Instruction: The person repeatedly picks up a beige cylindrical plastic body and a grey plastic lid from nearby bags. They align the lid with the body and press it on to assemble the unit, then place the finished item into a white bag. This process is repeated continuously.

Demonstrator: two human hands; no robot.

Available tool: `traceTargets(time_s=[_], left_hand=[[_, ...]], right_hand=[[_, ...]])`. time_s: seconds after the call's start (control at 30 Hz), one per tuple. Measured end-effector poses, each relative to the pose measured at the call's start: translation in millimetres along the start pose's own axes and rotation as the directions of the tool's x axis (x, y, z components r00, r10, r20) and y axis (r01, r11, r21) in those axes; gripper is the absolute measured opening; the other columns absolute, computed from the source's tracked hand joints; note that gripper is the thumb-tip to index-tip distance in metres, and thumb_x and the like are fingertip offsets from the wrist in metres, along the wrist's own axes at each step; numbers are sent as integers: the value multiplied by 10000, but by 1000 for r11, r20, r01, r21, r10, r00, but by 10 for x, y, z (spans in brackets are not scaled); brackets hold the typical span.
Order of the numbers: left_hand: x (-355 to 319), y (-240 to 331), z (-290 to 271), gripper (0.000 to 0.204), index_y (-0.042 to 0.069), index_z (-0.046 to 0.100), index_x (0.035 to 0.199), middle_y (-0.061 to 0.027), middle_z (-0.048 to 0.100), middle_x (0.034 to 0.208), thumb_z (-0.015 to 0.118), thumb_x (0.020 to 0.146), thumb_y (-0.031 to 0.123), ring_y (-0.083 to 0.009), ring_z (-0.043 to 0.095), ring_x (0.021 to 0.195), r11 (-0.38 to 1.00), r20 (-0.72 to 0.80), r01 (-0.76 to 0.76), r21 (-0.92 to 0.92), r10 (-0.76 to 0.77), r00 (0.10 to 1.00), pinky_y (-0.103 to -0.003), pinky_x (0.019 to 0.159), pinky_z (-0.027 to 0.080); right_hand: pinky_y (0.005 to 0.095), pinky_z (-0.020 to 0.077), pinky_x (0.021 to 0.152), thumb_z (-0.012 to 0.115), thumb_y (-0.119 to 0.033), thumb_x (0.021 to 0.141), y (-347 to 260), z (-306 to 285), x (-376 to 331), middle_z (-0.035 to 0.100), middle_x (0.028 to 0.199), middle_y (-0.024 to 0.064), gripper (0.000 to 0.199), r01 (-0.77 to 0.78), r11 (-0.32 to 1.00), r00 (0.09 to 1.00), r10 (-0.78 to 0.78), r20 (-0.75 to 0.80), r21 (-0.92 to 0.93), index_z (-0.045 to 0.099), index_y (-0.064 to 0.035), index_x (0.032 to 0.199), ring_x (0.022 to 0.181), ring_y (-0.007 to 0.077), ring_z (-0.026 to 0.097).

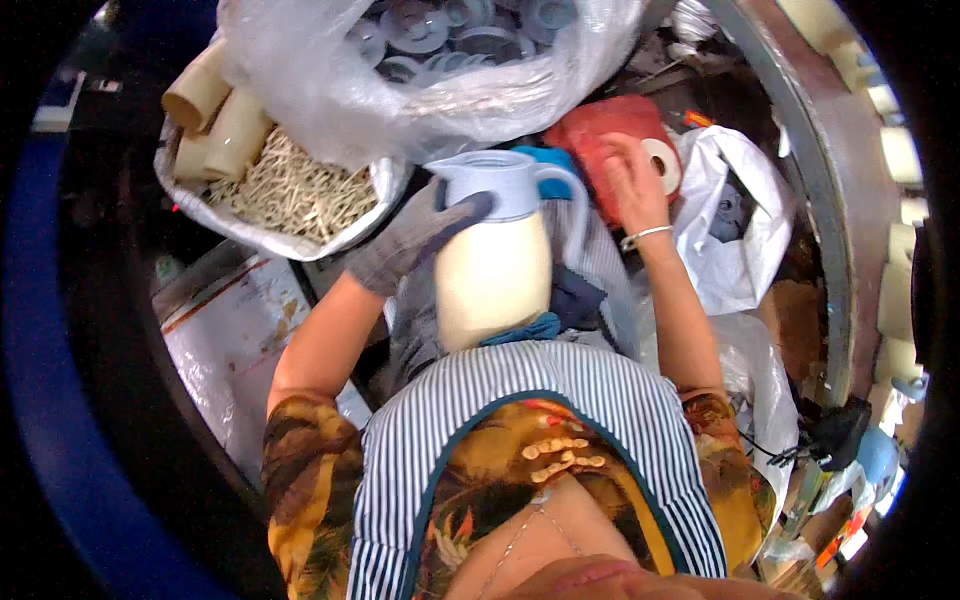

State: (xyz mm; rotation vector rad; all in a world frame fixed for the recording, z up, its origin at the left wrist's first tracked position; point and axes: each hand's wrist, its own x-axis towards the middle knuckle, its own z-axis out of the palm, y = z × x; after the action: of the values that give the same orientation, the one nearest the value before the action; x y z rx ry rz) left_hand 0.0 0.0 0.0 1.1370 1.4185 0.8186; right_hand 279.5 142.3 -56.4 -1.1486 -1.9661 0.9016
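My left hand (412,238), in a grey glove, grips a jug (495,275) with a cream body and a pale blue-grey spout, collar and handle. The jug stands upright over my lap, its handle toward my right. Its base rests by a bunched blue cloth (530,330). My bare right hand (637,190), with a bracelet at the wrist, is beside a red roll (592,140) with a pale round core. Its fingers are stretched out and slightly blurred, over the roll; whether they touch it I cannot tell. A bright blue thing (548,160) shows behind the jug's handle.
A clear plastic bag (480,105) of translucent round parts lies at the far side. To its left, a white sack (285,240) holds small beige strips and cream tubes (235,135). A white bag (735,260) with grey parts stands right, beside a metal edge (835,220).
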Motion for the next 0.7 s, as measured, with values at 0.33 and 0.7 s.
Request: traceTargets(time_s=[0.33,0.7], left_hand=[[-46,574,-79,731,-45,407,1352,-160,538,1272,737,738,172,-258,522,1179,863,-362,-353,-361,219,906,-382,1017,420],[1816,527,1265,1054,28,369,1392,-158,568,1245,894,571,430,-312,567,1159,459,-70,-828,322,884,463,-403,986,458]], right_hand=[[424,476,878,692,-350,815,998,-385,-124,628,950,120,514,248,566,917,-400,2,-786,535,-81,1224,903,290,595],[266,483,742,659,-212,887,-32,-1863,-97,635,912,23,260,-142,950,875,-10,-484,-277,626,-50,1088,814,125,592]])
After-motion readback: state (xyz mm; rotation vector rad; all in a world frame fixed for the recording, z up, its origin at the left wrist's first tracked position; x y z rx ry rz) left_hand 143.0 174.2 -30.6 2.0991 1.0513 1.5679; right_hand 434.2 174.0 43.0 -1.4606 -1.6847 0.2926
